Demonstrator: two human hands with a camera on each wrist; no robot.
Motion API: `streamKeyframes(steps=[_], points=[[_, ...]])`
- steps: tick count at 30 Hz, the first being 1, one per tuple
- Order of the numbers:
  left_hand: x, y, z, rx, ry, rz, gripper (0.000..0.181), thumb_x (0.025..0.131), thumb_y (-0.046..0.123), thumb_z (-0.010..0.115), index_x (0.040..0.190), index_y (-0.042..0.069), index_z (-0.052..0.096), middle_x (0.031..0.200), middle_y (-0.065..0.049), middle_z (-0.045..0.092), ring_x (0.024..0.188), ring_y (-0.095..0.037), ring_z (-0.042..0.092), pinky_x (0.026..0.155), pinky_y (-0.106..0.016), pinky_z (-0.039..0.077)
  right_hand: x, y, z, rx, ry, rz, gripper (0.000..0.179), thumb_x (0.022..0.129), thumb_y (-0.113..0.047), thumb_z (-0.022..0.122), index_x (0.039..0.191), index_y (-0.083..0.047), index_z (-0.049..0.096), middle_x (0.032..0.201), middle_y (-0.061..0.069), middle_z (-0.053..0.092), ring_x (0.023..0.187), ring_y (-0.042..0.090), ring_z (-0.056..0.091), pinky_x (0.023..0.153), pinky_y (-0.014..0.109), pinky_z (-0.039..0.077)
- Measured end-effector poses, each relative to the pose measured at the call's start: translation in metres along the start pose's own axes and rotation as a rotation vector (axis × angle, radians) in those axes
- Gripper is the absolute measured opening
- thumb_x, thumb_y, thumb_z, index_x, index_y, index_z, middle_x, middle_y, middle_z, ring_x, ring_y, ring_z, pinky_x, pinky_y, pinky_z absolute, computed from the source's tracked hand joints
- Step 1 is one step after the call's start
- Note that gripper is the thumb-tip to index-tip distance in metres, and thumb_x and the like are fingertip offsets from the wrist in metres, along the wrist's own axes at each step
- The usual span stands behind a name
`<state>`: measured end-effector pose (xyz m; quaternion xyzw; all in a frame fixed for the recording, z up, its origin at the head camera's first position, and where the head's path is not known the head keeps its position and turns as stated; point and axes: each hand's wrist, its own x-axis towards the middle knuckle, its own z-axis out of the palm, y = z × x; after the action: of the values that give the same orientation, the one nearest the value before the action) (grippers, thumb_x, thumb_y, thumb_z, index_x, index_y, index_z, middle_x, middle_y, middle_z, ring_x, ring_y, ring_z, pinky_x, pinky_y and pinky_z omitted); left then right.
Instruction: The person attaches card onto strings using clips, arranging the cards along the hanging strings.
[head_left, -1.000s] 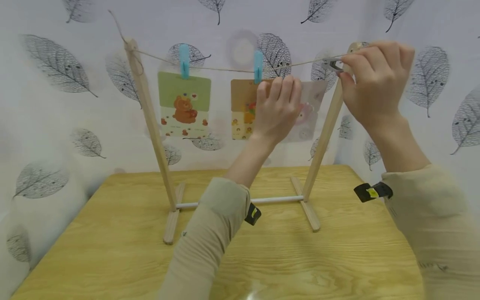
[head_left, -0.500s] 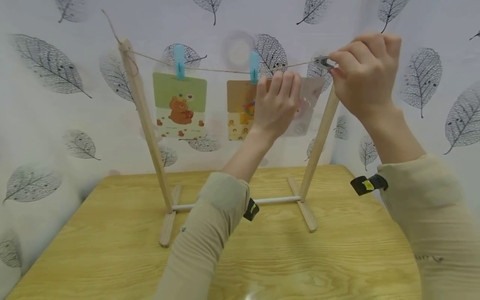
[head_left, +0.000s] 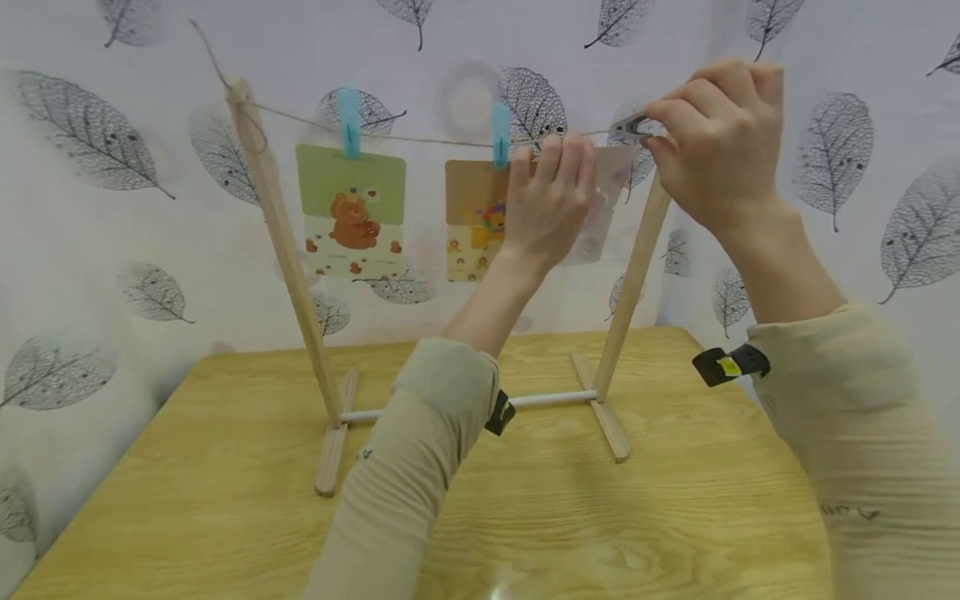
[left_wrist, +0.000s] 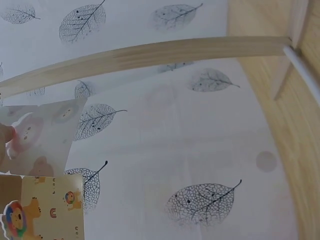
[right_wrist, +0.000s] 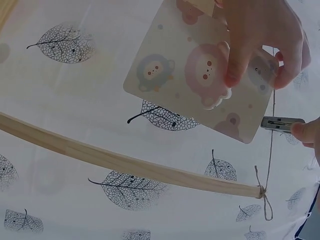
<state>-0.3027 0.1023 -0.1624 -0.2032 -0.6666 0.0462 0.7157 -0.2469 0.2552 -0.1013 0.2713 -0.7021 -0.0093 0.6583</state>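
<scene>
My left hand pinches a pale card with a pink animal on it, thumb on its face in the right wrist view. The card tilts just under the twine. My right hand pinches a grey clothespin by its handle end. The clothespin lies across the twine, its tip close beside the card's edge. On the left, a green bear card hangs from a blue clothespin. An orange lion card, partly behind my left hand, hangs from another blue clothespin.
The twine runs between two wooden posts, a left post and a right post. A white rod joins their feet on the wood-grain table. Behind stands a leaf-patterned curtain.
The whole scene has shifted slightly left in view. My right hand and the grey clothespin have moved left along the twine, towards the pale card. My left hand keeps its hold.
</scene>
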Motion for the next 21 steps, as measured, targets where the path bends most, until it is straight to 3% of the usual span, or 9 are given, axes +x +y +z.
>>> streamKeyframes(steps=[5, 21], points=[[0.0003, -0.0022, 0.0017, 0.002, -0.014, 0.003, 0.031, 0.090, 0.013, 0.033, 0.106, 0.009, 0.059, 0.102, -0.003, 0.056, 0.094, -0.020, 0.047, 0.080, -0.035, 0.031, 0.0018, -0.0007, -0.0015, 0.025, -0.031, 0.028, 0.011, 0.077, -0.005, 0.070, 0.087, 0.000, 0.071, 0.085, 0.017, 0.067, 0.090, 0.034, 0.052, 0.087, 0.048, 0.030], [0.0015, -0.0024, 0.0093, 0.043, 0.069, -0.005, 0.028, 0.090, 0.007, 0.034, 0.101, 0.009, 0.060, 0.098, -0.002, 0.055, 0.091, -0.019, 0.047, 0.076, -0.034, 0.031, 0.0081, 0.0022, -0.0092, 0.046, -0.101, -0.013, 0.016, 0.072, -0.003, 0.073, 0.088, 0.000, 0.071, 0.084, 0.017, 0.067, 0.088, 0.033, 0.050, 0.078, 0.049, 0.031]])
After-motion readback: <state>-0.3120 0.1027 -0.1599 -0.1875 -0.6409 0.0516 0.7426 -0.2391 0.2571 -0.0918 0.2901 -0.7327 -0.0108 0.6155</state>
